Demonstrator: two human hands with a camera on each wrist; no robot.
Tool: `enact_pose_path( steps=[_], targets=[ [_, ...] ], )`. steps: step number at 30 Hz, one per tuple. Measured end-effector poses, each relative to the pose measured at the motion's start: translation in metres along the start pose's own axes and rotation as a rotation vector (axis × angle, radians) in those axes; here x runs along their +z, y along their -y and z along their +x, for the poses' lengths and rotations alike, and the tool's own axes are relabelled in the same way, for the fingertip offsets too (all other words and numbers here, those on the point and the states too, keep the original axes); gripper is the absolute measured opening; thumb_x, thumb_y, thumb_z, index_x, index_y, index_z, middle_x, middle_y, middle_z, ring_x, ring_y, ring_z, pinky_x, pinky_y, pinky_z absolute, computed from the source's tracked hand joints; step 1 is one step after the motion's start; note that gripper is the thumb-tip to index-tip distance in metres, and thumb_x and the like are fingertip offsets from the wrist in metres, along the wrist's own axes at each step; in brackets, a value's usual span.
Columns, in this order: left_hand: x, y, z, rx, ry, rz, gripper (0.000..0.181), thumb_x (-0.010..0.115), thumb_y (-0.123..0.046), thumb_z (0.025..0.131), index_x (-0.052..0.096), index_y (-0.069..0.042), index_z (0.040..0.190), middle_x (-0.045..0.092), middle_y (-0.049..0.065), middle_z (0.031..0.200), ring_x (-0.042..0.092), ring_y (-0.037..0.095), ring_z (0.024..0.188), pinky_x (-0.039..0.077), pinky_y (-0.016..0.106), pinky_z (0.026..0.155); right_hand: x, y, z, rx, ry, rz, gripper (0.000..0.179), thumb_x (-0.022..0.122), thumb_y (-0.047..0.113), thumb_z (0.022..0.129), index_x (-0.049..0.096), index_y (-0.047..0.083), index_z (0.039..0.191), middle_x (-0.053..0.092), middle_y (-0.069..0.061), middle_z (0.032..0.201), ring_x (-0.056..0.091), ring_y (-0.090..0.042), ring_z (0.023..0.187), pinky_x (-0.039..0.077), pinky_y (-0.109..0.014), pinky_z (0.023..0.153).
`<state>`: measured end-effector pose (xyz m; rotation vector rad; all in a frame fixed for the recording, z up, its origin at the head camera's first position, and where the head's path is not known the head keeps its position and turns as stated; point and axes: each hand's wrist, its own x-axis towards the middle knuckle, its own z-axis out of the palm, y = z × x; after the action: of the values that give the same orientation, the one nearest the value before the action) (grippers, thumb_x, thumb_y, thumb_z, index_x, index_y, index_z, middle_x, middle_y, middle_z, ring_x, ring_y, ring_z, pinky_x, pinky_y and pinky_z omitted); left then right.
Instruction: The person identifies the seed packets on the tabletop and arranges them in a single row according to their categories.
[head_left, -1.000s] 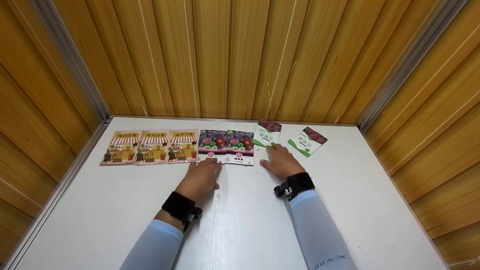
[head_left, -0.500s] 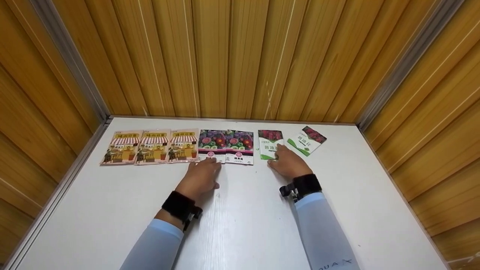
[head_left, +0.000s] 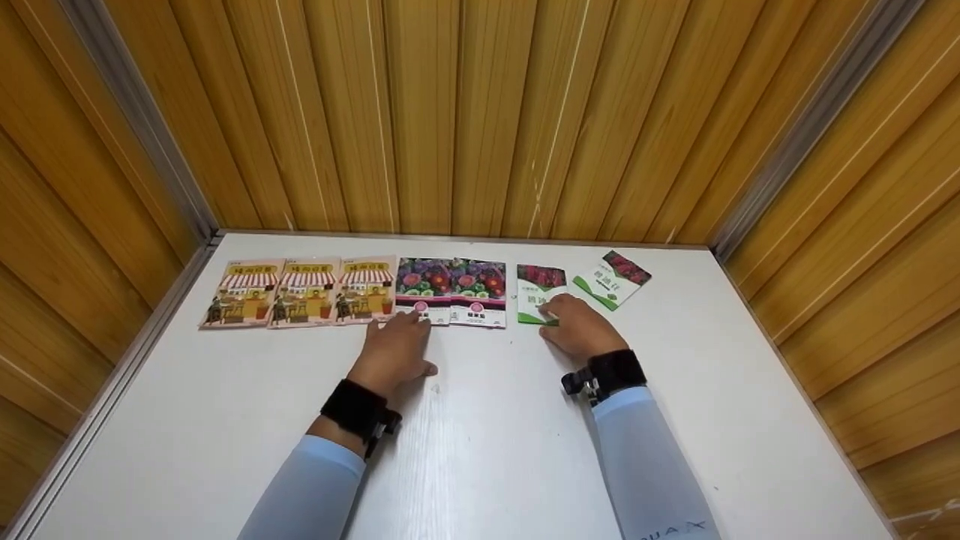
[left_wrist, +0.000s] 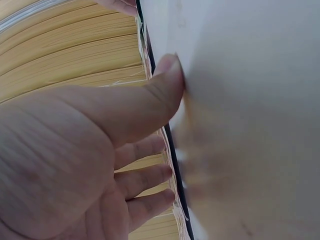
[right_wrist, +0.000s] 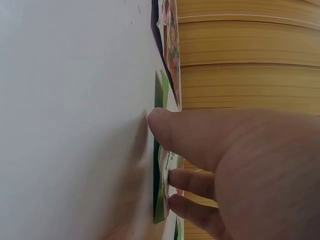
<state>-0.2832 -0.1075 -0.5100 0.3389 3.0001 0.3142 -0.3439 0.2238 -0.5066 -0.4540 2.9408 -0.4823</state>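
Note:
My right hand (head_left: 581, 328) rests its fingers on the lower part of a white and green seed packet (head_left: 532, 296) with red flowers. In the right wrist view the thumb lies at the near edge of that packet (right_wrist: 160, 185), apart from the fingers, which touch its face. My left hand (head_left: 394, 351) has its fingertips at the lower edge of a purple flower packet (head_left: 424, 281), thumb held out to the side. A matching flower packet (head_left: 478, 289) lies right beside it. Another green and white packet (head_left: 611, 280) lies tilted to the right.
Three pink packets with a striped-awning picture, the left one (head_left: 244, 296) outermost, continue the row at left. The white table (head_left: 480, 442) ends at a back edge against a yellow corrugated wall (head_left: 420, 120). Similar walls stand on both sides.
The green packet under my right hand has slid toward me and slightly right, turning straighter. My right hand moved with it. My left hand has stayed almost in place.

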Motion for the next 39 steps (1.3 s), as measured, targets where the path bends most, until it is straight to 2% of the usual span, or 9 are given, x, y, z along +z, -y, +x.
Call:
enact_pose_path(
  steps=[6, 13, 23, 30, 39],
  targets=[
    [0.000, 0.001, 0.000, -0.002, -0.006, -0.003, 0.084, 0.077, -0.053, 0.071, 0.048, -0.017, 0.140, 0.040, 0.008, 0.151, 0.034, 0.031, 0.141, 0.020, 0.068, 0.109, -0.002, 0.006, -0.001, 0.003, 0.013, -0.029, 0.040, 0.059, 0.027, 0.090, 0.059, 0.021, 0.130, 0.048, -0.003, 0.141, 0.039, -0.027, 0.136, 0.032, -0.047, 0.113],
    [0.001, 0.002, 0.000, -0.002, -0.011, 0.001, 0.084, 0.077, -0.054, 0.070, 0.048, -0.017, 0.140, 0.040, 0.008, 0.151, 0.034, 0.030, 0.141, 0.021, 0.068, 0.110, 0.002, 0.013, 0.001, -0.028, 0.009, -0.074, 0.040, 0.058, 0.029, 0.090, 0.059, 0.022, 0.129, 0.048, -0.003, 0.139, 0.038, -0.026, 0.135, 0.035, -0.047, 0.111],
    [0.001, 0.002, 0.000, 0.003, -0.007, -0.004, 0.084, 0.078, -0.053, 0.070, 0.049, -0.016, 0.139, 0.039, 0.007, 0.152, 0.034, 0.030, 0.141, 0.022, 0.067, 0.110, 0.001, 0.018, -0.001, -0.020, 0.008, -0.037, 0.039, 0.059, 0.030, 0.090, 0.060, 0.023, 0.128, 0.045, -0.001, 0.143, 0.035, -0.026, 0.137, 0.036, -0.047, 0.110],
    [0.002, 0.002, 0.002, 0.020, -0.013, 0.018, 0.085, 0.078, -0.054, 0.069, 0.050, -0.013, 0.138, 0.041, 0.008, 0.150, 0.035, 0.029, 0.140, 0.026, 0.061, 0.112, 0.002, 0.014, 0.001, -0.033, 0.010, -0.055, 0.038, 0.059, 0.030, 0.090, 0.061, 0.022, 0.127, 0.051, 0.002, 0.141, 0.039, -0.023, 0.137, 0.032, -0.044, 0.114],
    [0.001, 0.002, 0.002, 0.019, -0.005, 0.021, 0.085, 0.077, -0.054, 0.070, 0.049, -0.014, 0.139, 0.041, 0.009, 0.150, 0.035, 0.029, 0.140, 0.026, 0.059, 0.112, -0.002, 0.010, 0.000, -0.025, -0.010, -0.019, 0.041, 0.060, 0.033, 0.090, 0.059, 0.021, 0.129, 0.047, -0.001, 0.145, 0.038, -0.026, 0.138, 0.032, -0.048, 0.114]
  ],
)
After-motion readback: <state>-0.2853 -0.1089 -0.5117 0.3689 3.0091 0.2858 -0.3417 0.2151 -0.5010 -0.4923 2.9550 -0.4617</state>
